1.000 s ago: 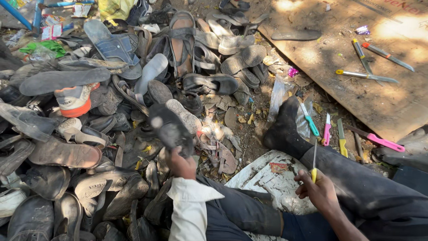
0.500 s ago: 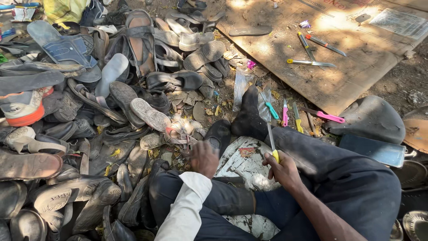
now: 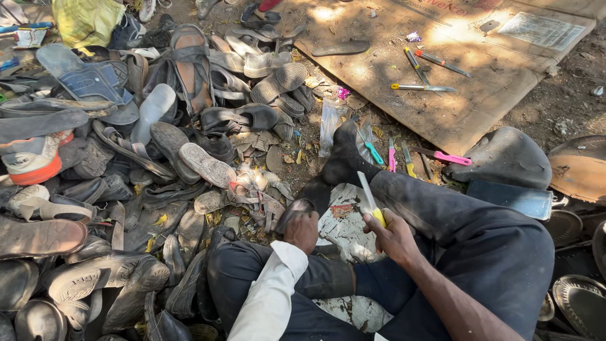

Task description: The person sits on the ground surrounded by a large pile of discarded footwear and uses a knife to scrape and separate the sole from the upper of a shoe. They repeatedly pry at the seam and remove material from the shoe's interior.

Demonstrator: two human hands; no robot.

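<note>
I sit on the ground with dark trousers and black socks. My left hand (image 3: 303,231), in a white sleeve, grips a dark shoe (image 3: 302,203) lying on a white board (image 3: 344,227) between my legs. My right hand (image 3: 394,237) holds a knife (image 3: 370,197) with a yellow handle, its blade pointing up and away. The two hands are close together over the board. My right foot (image 3: 344,161) rests beyond the board.
A large heap of worn shoes and sandals (image 3: 126,164) fills the left side. A cardboard sheet (image 3: 467,69) at the back right carries several tools. Pink and green handled tools (image 3: 394,155) lie by my foot. Metal dishes (image 3: 581,297) sit at the right edge.
My left hand has drawn the dark shoe back from the heap onto the white board. My right hand has raised the knife toward it. The view has shifted to the right.
</note>
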